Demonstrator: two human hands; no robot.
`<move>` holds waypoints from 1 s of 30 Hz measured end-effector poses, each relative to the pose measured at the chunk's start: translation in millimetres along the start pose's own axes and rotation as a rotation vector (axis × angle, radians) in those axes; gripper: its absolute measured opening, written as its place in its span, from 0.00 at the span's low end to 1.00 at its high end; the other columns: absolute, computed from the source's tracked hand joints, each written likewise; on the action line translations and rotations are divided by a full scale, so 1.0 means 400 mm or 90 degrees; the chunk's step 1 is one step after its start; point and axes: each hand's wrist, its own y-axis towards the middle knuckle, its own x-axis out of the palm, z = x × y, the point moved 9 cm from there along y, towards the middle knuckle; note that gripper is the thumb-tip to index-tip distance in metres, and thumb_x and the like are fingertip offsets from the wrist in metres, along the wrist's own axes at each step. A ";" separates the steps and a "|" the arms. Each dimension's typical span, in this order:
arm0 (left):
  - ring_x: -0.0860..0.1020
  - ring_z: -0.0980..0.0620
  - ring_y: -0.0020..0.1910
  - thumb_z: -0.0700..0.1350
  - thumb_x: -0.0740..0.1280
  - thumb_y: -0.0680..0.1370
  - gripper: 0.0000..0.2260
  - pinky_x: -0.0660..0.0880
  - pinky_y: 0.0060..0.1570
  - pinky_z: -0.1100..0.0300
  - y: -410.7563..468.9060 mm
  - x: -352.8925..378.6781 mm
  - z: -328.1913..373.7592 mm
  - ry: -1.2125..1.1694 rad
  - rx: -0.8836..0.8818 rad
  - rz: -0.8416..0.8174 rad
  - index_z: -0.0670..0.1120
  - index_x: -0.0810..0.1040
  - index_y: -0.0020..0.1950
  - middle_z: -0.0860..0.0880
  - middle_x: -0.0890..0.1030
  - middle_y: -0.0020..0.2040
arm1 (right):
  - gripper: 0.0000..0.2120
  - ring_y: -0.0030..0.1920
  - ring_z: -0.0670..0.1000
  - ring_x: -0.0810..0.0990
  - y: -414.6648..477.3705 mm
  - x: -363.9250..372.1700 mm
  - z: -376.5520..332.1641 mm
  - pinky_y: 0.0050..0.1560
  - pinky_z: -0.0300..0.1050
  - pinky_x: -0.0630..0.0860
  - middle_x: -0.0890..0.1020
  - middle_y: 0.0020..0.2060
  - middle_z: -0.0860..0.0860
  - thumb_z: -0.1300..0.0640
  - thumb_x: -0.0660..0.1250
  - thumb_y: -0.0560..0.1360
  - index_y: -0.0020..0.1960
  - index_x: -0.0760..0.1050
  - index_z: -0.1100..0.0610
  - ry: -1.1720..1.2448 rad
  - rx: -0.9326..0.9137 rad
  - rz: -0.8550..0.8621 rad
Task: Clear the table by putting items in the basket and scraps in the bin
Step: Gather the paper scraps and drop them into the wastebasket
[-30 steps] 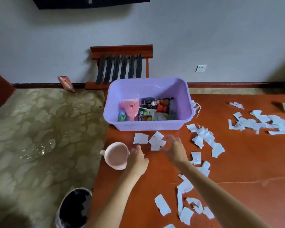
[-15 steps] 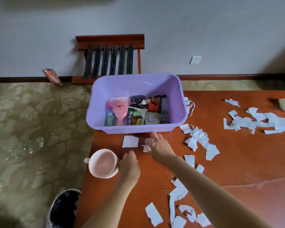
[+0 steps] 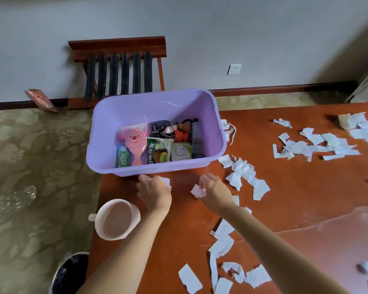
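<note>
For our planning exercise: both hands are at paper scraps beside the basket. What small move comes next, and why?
Probably lift the scraps and carry them to the bin on the floor: the left hand and right hand each pinch one.

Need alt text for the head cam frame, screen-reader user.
The left hand and right hand each grip a torn paper scrap on a red-brown table, just in front of a purple basket of small items. A pink cup stands near the left edge, a bin on the floor below; more scraps litter the right.
</note>
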 end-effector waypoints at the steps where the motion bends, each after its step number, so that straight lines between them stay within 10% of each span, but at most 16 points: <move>1: 0.67 0.40 0.58 0.43 0.70 0.74 0.09 0.68 0.57 0.50 -0.002 0.003 0.001 -0.011 -0.002 -0.007 0.39 0.79 0.49 0.41 0.68 0.60 | 0.11 0.53 0.53 0.74 0.000 -0.002 0.006 0.44 0.36 0.69 0.77 0.55 0.55 0.64 0.65 0.75 0.56 0.71 0.59 0.011 0.011 0.004; 11: 0.73 0.40 0.59 0.30 0.74 0.66 0.30 0.70 0.60 0.56 -0.052 0.002 0.045 -0.244 0.059 -0.045 0.38 0.65 0.64 0.38 0.67 0.63 | 0.17 0.59 0.53 0.72 -0.013 -0.005 0.048 0.58 0.41 0.74 0.73 0.60 0.54 0.61 0.68 0.74 0.61 0.71 0.57 0.018 0.095 -0.008; 19: 0.78 0.48 0.53 0.39 0.72 0.71 0.14 0.73 0.46 0.61 -0.096 0.041 0.081 -0.121 0.163 -0.222 0.42 0.77 0.55 0.45 0.80 0.55 | 0.04 0.33 0.48 0.75 -0.060 -0.046 0.099 0.29 0.32 0.68 0.78 0.40 0.53 0.62 0.65 0.76 0.43 0.70 0.57 0.168 0.193 0.071; 30: 0.69 0.52 0.60 0.40 0.71 0.73 0.15 0.67 0.54 0.66 -0.172 0.124 0.181 0.103 0.444 -0.214 0.42 0.74 0.58 0.50 0.70 0.61 | 0.24 0.61 0.56 0.75 -0.226 -0.053 0.261 0.42 0.37 0.78 0.74 0.64 0.56 0.67 0.70 0.71 0.65 0.66 0.58 0.354 0.338 0.057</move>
